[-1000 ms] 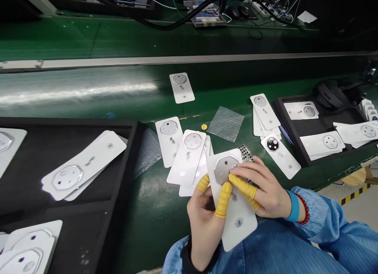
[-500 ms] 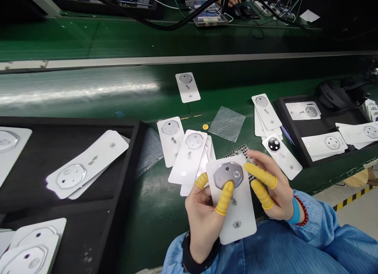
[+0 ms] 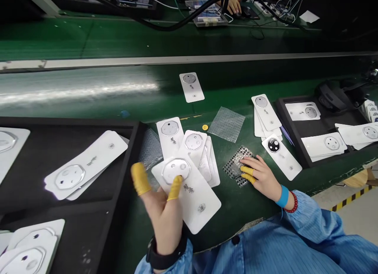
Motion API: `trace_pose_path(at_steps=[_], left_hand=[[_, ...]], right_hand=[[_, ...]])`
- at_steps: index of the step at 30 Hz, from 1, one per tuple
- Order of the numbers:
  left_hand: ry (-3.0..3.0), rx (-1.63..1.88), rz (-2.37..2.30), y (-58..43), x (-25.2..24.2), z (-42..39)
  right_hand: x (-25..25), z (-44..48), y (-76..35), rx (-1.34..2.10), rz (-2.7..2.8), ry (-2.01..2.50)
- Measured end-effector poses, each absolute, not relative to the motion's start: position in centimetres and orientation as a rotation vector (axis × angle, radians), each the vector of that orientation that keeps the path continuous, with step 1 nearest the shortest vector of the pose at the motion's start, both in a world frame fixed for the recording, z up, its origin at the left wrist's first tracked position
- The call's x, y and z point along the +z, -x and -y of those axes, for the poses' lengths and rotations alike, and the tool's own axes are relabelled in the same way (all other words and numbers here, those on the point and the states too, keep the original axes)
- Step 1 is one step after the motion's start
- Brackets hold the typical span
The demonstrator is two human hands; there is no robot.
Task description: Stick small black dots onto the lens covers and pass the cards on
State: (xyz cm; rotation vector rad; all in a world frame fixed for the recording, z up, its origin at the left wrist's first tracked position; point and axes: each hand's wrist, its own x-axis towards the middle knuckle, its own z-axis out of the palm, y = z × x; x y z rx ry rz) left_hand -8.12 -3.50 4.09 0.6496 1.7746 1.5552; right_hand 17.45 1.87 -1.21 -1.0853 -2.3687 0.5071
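My left hand, with yellow finger cots, holds a white card that has a silvery octagonal camera plate near its top. The thumb presses below the plate and the forefinger sticks out to the left. The card is raised over the bench edge, beside the black tray. My right hand rests on a dotted sheet of small stickers, its yellow-tipped fingers pinched together on the sheet. A fan of similar white cards lies between the two hands.
The black tray on the left holds several cards. Another black tray with cards sits at right, next to a small stack and a card with a dark plate. One card lies on the green conveyor. Bubble wrap lies behind.
My left hand carried the card leftward toward the black tray. My right hand let go of the card and dropped onto the sticker sheet.
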Motion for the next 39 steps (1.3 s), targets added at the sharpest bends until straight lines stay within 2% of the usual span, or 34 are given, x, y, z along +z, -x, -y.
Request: trace_pose_path(at_steps=[4,10,15,19,25,31,39], left_hand=[[-0.776,1.261,-1.723,6.7,2.4,3.5],[-0.736,1.231,-1.470,2.8,2.8,2.1],[-0.666,1.214,-1.345,2.2,3.6,1.4],[-0.592,1.230,-1.309,2.1,3.1,1.6],[-0.441,1.248,-1.322,1.7,1.5,1.7],[-0.417,1.250,-1.373,1.6,1.1,1.5],[-0.485,1.209,-1.366,1.6,0.6,1.0]], right_hand=[[0.9,-2.3,-17.7,0.463,2.159,1.003],[4.7,-2.4,-18.0,0.413,2.313,0.758],[5.6,-3.3,-16.6,0.787,2.275,0.733],[4.9,-3.6,-14.0,0.758,2.127,0.781],[3.2,-3.4,-12.7,0.625,2.279,0.719],[1.6,-2.7,-13.0,0.308,2.413,0.718],[-0.3,-3.4,-12.8,0.447,2.422,0.781]])
